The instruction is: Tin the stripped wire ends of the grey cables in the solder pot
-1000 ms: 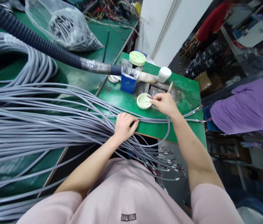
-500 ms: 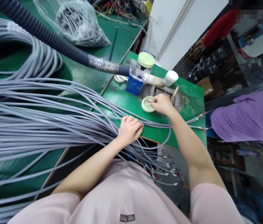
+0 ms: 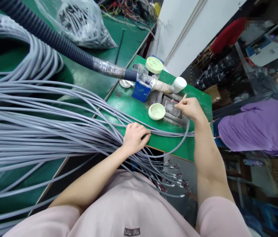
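My right hand (image 3: 190, 108) pinches a grey cable (image 3: 179, 144) close to its end. The thin stripped wires at that end point left, over or touching the silvery surface of a solder pot (image 3: 171, 106); contact I cannot make out. Left of the pot sits a shallow pale-green cup (image 3: 157, 112). My left hand (image 3: 136, 137) lies with curled fingers around grey cables (image 3: 99, 133) at the table's front edge; how many it grips is hidden. More cable ends with bare coloured wires (image 3: 178, 179) hang below that edge.
A ribbed hose (image 3: 80, 54) runs to a nozzle beside a blue box (image 3: 141, 89). Behind are a white cup (image 3: 179, 85) and a green-lidded jar (image 3: 154, 65). Coiled cable (image 3: 40, 56) and a bag (image 3: 84, 26) lie left. A person in purple (image 3: 259, 128) is at right.
My right hand has moved right with the cable, taking its wire ends from the pale-green cup to the solder pot. My left hand stays in place on the cables.
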### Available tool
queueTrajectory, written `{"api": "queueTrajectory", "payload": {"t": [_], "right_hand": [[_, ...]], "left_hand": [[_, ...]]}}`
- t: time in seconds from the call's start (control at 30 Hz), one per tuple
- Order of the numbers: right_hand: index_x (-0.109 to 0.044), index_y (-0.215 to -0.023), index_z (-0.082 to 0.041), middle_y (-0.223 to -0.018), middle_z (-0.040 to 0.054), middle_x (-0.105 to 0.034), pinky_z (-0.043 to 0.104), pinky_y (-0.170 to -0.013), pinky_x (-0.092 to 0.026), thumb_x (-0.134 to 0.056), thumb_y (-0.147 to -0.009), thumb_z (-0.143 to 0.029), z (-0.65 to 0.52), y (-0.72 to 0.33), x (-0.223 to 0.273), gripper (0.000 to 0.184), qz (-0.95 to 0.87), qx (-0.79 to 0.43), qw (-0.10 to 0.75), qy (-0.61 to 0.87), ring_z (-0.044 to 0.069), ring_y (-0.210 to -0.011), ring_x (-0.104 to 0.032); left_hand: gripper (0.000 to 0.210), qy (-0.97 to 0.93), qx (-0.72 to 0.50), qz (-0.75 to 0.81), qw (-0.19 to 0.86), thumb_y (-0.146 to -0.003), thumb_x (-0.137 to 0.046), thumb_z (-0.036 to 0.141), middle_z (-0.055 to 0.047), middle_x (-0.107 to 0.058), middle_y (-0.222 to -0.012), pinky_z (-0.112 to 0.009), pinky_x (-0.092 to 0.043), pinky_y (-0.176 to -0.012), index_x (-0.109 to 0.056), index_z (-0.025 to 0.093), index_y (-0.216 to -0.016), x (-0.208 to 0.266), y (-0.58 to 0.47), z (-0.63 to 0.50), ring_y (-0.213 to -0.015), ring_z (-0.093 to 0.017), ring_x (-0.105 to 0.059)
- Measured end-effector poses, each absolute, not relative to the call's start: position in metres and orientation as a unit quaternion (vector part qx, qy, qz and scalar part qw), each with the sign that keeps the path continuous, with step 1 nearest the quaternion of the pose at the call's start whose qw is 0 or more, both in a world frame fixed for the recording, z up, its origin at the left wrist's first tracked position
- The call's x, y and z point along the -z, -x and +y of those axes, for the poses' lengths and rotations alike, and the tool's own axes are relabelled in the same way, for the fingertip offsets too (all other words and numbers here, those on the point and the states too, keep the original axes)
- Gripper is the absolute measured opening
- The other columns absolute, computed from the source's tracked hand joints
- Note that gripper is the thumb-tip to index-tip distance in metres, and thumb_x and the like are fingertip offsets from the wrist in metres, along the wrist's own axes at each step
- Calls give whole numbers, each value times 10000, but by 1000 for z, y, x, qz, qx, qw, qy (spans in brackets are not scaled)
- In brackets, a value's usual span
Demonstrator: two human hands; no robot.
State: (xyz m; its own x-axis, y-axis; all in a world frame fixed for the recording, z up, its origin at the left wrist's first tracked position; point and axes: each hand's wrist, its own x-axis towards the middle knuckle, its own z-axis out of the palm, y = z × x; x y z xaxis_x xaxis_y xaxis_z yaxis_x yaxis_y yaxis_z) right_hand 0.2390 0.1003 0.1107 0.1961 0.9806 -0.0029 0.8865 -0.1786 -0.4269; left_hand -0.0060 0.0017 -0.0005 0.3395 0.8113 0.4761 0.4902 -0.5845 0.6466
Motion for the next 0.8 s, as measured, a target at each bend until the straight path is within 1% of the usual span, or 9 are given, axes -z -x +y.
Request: {"api": "queueTrajectory", "payload": {"t": [0.1, 0.23, 0.33, 0.47, 0.63, 0.8], "right_hand": [[-674, -595, -104, -486, -11, -490, 257, -517, -327, -672, -637, -288, 112, -257, -97, 189, -577, -138, 181, 784, 110, -509, -451], [-657, -572, -110, -482, -20, -481, 260, -533, -342, -671, -609, -248, 128, -265, -79, 144, -547, -128, 183, 807, 119, -528, -469], [-640, -567, -122, -492, -17, -489, 269, -549, -357, -667, -605, -229, 138, -269, -70, 116, -536, -125, 175, 817, 130, -548, -488], [-617, -546, -137, -510, -2, -507, 279, -578, -384, -670, -613, -228, 148, -275, -61, 126, -538, -108, 149, 823, 145, -579, -509], [-640, -573, -139, -528, 22, -549, 282, -589, -412, -670, -606, -228, 154, -279, -54, 100, -534, -102, 121, 831, 172, -616, -548], [-644, -581, -131, -531, 25, -549, 286, -592, -409, -670, -607, -227, 155, -280, -50, 102, -536, -99, 114, 831, 168, -609, -544]], "left_hand": [[154, -794, -400, 412, 200, -884, -543, 282, -31, -708, -824, -388, -323, -818, -686, 227, -871, -1, 6, 2, -829, -197, -539], [148, -797, -399, 408, 197, -888, -542, 274, -24, -706, -810, -382, -317, -809, -677, 220, -862, -2, 7, 2, -827, -193, -537], [136, -794, -404, 408, 201, -884, -550, 268, -24, -706, -813, -382, -316, -807, -675, 219, -859, -3, 7, 2, -836, -194, -542], [150, -796, -396, 410, 205, -886, -542, 275, -30, -706, -816, -387, -317, -806, -680, 220, -866, -3, 7, 2, -836, -195, -541], [161, -801, -389, 410, 198, -891, -533, 286, -32, -709, -824, -388, -315, -800, -680, 222, -879, -1, 7, 2, -826, -196, -534], [152, -800, -393, 410, 193, -891, -535, 282, -27, -712, -822, -385, -309, -802, -672, 221, -871, 0, 7, 2, -819, -195, -531]]}}
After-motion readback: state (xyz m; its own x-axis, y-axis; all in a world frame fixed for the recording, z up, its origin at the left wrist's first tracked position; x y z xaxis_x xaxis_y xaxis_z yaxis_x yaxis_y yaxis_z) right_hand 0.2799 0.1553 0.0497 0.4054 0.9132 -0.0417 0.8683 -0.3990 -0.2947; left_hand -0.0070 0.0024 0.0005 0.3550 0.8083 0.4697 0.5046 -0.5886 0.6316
